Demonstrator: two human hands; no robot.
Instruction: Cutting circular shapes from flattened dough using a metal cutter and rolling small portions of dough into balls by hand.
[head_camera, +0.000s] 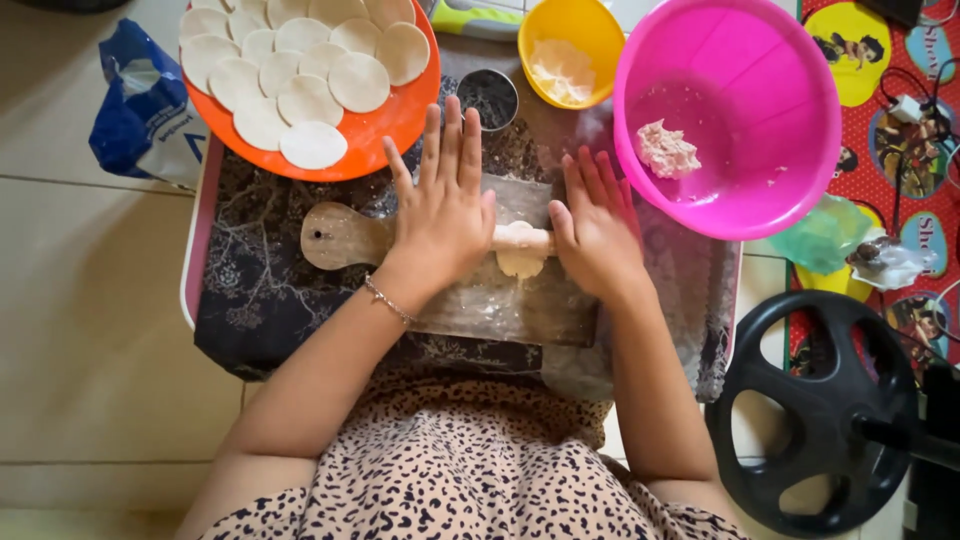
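Pale floor tiles (80, 330) run under a low tray draped with a dark branch-patterned cloth (260, 290), and on it lies a floury wooden board (480, 305) with a rounded handle poking toward the left of the frame. Both hands lie flat, fingers spread, on a thin rolling pin (520, 240) at mid-frame: the left hand (445, 225) presses on one end, the right hand (598, 232) on the other, neither curled around it. Between them a small piece of dough (520, 262) sits under the pin, only partly flattened as far as I can make out.

Up in the upper left, an orange plate (400, 115) already carries a good heap of round white wrappers (300, 70), so much of the rolling looks done. In the upper right, a pink bowl (790, 150) holds just one small lump of dough (665, 150), which suggests little is left. A yellow bowl (570, 20) of flour and a round metal cutter (487, 97) stand at top centre, with a blue bag (145, 100) at far left.
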